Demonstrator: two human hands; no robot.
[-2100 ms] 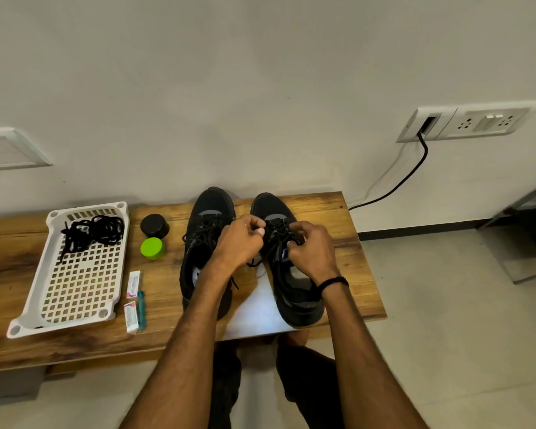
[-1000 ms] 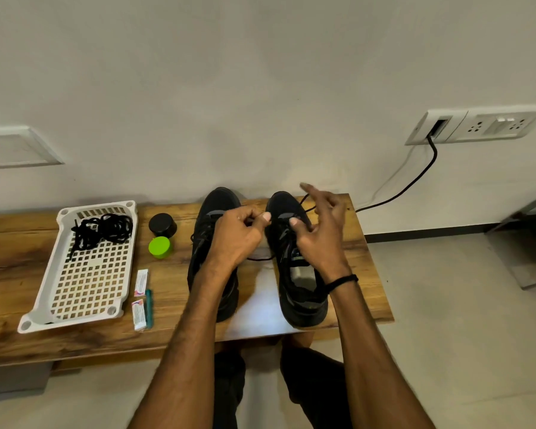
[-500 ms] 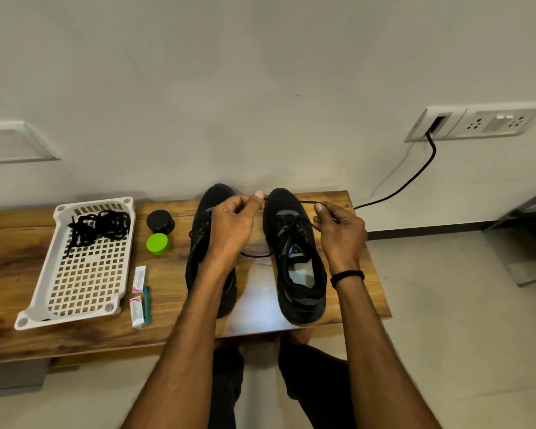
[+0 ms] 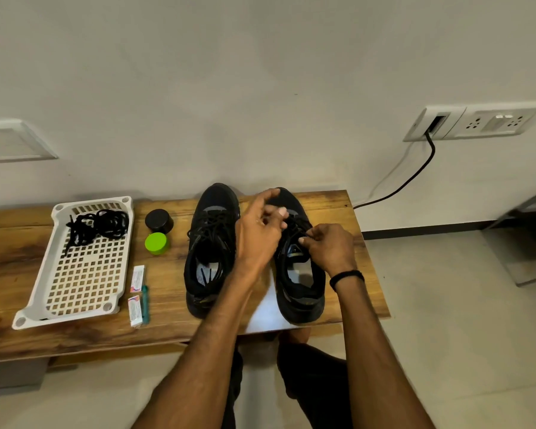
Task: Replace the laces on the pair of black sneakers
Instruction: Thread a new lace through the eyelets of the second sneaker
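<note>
Sneakers (image 4: 211,243) sit mid-frame on the bench (image 4: 167,323). Right hand (image 4: 331,247) pinches a lace (image 4: 293,232) over the frame-right shoe (image 4: 300,286); left hand (image 4: 259,233) curls beside it, blurred — grip unclear. A hard tug might snag the lace or skid the shoe off the near edge.

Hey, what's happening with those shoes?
A person at a wooden bench is working on the lacing of the black sneaker on the right. The right hand pinches its lace near the tongue. The left hand hovers by the toe end with curled fingers, too blurred to tell whether it holds anything. The other sneaker stands beside it, laced. A bundle of black laces lies in the white basket.
</note>
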